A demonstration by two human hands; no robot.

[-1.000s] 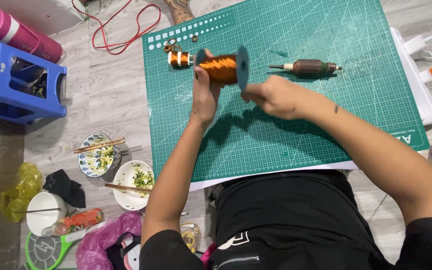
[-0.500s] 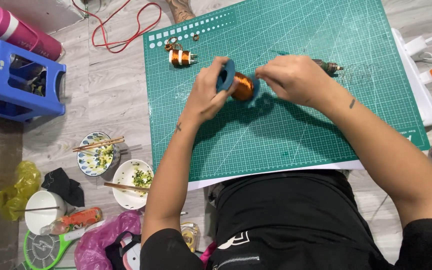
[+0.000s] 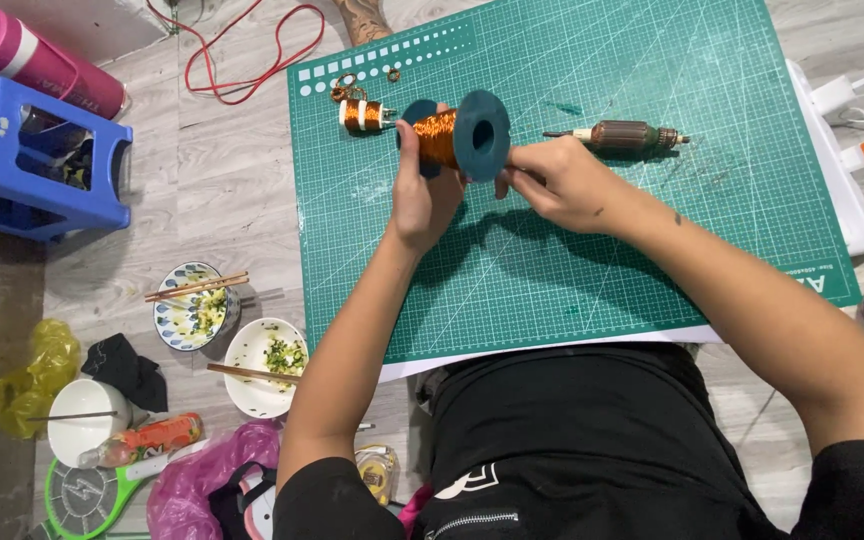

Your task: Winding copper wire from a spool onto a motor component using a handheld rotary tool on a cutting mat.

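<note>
Head view: my left hand (image 3: pixel 420 195) had a closed grip on the spool (image 3: pixel 454 136); my right hand (image 3: pixel 557 185) pinched near its flange.

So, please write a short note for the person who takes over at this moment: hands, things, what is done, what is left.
Left hand holds the spool of copper wire above the green cutting mat.
Right hand pinches at the spool's near flange, possibly the wire end; too fine to see.
Motor armature lies on the mat beyond the right hand; small wound coil lies left of the spool.
Done: one small coil wound.
Left: armature untouched.
</note>
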